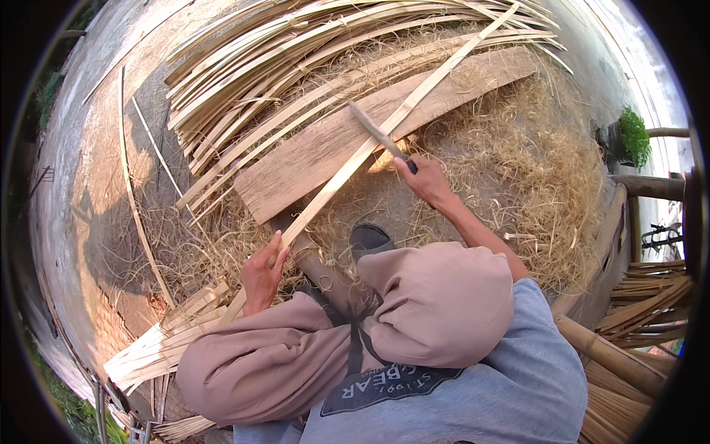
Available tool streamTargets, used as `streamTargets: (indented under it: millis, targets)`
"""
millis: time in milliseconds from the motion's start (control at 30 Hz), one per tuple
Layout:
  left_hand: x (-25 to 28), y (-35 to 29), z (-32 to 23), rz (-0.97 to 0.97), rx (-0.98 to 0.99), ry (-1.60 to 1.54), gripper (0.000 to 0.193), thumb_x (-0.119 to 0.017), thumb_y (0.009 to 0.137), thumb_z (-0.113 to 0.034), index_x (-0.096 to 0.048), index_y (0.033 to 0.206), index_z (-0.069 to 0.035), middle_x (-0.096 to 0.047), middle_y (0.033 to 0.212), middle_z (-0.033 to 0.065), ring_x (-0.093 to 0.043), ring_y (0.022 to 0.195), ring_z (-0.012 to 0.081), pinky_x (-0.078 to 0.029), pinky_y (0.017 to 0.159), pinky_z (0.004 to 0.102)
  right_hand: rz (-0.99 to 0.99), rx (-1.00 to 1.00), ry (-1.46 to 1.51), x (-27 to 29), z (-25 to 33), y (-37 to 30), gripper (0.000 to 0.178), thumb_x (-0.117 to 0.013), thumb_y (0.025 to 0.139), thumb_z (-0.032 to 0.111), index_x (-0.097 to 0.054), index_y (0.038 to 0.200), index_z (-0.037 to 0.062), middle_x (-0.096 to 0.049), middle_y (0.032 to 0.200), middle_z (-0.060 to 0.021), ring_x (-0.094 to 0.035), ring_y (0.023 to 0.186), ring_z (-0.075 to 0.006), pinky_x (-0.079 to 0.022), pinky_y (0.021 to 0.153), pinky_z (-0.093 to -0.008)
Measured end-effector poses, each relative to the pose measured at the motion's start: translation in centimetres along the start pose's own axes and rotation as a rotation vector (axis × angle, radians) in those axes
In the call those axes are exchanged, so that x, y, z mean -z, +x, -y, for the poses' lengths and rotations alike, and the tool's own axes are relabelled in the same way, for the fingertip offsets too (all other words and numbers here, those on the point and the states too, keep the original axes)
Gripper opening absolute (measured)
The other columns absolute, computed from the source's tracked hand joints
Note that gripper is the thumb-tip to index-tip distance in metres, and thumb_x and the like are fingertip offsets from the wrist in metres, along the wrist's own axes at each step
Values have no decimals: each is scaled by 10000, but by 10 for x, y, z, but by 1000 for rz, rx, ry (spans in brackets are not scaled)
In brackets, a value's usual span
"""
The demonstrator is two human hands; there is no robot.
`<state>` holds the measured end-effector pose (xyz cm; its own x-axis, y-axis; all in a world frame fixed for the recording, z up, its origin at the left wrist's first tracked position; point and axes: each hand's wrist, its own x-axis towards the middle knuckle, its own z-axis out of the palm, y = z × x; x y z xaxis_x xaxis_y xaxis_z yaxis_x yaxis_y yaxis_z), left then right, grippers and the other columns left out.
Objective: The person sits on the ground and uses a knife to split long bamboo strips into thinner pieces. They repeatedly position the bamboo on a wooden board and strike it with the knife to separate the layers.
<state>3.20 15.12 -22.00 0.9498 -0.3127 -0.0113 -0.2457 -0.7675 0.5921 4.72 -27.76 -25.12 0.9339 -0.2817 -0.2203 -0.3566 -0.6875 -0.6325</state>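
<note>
A long pale bamboo strip (334, 183) runs slantwise from beside my left knee up to the far right, crossing over a wide wooden plank (296, 166). My left hand (264, 268) is closed round the strip near its lower end. In my right hand (427, 180) is a knife (376, 129) with a dark handle, my fingers wrapped round the grip. Its blade lies across the strip above the plank, pointing up and left. Whether the edge bites into the strip cannot be made out.
Many split bamboo strips (244, 81) lie in a pile beyond the plank. Curly shavings (540, 174) cover the ground, thickest at right. More strips (159, 344) lie by my left knee. Bamboo poles (606, 354) and bundled strips stand at right, near a green plant (634, 138).
</note>
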Motion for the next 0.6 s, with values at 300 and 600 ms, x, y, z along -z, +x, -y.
streamTargets:
  millis: [300,600]
  targets:
    - [3,-2,-8,70,169,9,391,-738,963,-382,-735,1309,-200,-766,1000,172,-740,848,308,-551,750,394,-73,9,-155,11,-25,-5,632,-580,991,632,-597,785,35,-614,647,-136,-658,627,-309,-511,599,-484]
    - [8,17,-25,185,268,-40,343,-740,966,-349,-760,1255,-166,-776,983,174,-753,849,305,-549,739,373,17,153,-84,-29,12,-56,618,-587,1006,589,-608,773,17,-590,610,-149,-613,596,-300,-481,578,-447]
